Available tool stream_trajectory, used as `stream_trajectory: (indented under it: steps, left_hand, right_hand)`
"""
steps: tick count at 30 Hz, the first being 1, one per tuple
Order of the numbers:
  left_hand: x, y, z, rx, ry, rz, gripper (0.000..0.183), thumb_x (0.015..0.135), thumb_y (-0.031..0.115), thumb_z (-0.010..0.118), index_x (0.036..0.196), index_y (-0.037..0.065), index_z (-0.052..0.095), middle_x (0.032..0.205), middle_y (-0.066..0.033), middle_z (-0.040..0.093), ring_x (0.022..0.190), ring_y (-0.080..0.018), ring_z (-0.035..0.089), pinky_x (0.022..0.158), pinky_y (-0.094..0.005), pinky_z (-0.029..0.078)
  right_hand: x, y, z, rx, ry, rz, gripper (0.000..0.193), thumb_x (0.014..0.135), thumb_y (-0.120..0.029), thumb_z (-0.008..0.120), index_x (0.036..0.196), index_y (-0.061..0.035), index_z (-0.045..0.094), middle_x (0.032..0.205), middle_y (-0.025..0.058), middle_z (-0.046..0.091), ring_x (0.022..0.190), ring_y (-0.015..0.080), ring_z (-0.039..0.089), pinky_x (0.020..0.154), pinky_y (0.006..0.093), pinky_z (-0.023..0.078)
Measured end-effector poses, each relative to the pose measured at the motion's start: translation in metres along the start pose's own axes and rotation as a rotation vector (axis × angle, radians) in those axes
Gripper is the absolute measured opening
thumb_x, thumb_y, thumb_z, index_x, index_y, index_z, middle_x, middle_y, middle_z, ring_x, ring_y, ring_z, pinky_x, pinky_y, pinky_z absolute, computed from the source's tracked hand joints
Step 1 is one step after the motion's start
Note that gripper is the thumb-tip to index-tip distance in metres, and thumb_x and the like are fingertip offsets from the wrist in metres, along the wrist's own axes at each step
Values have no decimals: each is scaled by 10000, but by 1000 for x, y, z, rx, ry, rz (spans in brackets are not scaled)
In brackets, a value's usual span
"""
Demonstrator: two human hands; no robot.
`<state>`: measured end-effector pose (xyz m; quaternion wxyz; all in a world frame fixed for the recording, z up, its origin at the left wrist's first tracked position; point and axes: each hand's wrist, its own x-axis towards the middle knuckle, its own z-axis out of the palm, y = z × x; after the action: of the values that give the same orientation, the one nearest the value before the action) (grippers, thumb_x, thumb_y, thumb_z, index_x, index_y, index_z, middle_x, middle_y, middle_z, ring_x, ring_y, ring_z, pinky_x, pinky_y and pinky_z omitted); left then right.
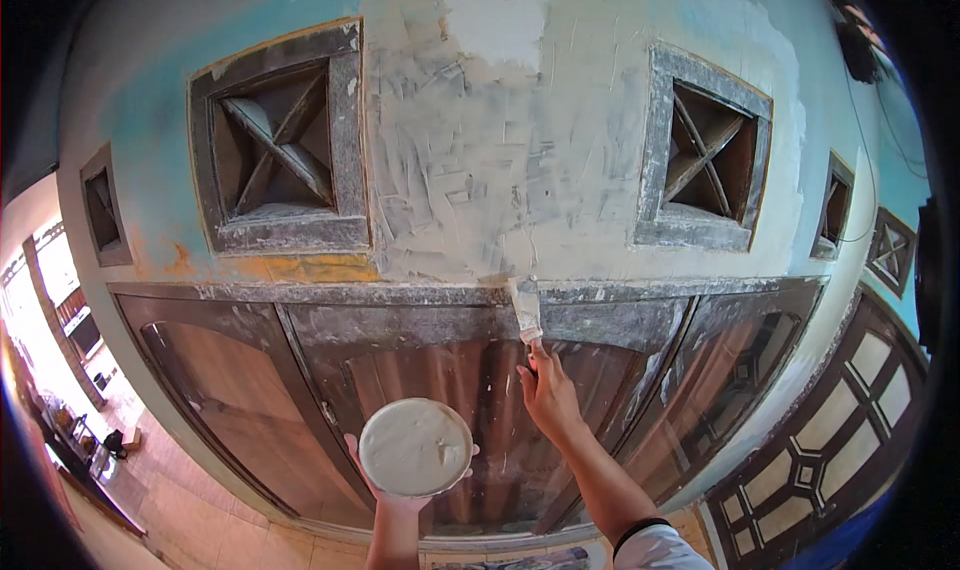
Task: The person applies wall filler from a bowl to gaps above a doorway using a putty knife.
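Right hand (551, 402) gripping a flat putty knife (526, 312), pale-smeared blade just above its fingers at the wall's lower edge; contact unclear. Left hand (390, 498), lower left of it, cups a round pale tub (417, 401) of off-white paste (412, 448). Above right hand: patchy grey-white coat (480, 170). Looks part done: dark patches, ridges remain; orange-yellow strip (300, 268) upper left uncoated.

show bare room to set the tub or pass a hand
Tiled floor at lower left looks bare between the brown-framed panel and the dark items farther left. A hand could pass between the tub and the right hand gripping the putty knife. Crowded: those items, and under the tub, at the left hand.
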<state>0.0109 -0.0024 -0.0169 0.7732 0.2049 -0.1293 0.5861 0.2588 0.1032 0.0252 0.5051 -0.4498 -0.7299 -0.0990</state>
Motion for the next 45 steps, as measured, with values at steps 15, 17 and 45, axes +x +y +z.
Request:
stream_trajectory:
  steps: [15, 17, 45]
  left_hand:
    - [-10, 11, -9, 32, -43, 17, 1156, 810, 926, 449, 1599, 95, 300, 1587, -290, 347, 1302, -717, 378, 941, -830, 441]
    - [-10, 17, -20, 96, -1, 48, 1157, 808, 926, 452, 1596, 93, 303, 1584, -293, 348, 1295, -719, 385, 937, -827, 447]
    - [-16, 11, -18, 101, -7, 35, 1131, 826, 910, 446, 1586, 83, 313, 1573, -297, 357, 1255, -720, 422, 879, -823, 484]
  right_hand:
    - [-7, -7, 11, 92, 4, -51, 536, 965, -94, 688, 1440, -48, 445, 1036, 209, 634, 835, 440, 680, 650, 511, 573]
    - [7, -15, 1, 110, 75, -79, 539, 958, -74, 691, 1439, -46, 448, 1045, 210, 636, 845, 435, 679, 661, 509, 573]
    - [10, -4, -2, 110, 82, -75, 552, 991, -160, 666, 1475, -70, 416, 1053, 235, 629, 882, 472, 680, 682, 532, 575]
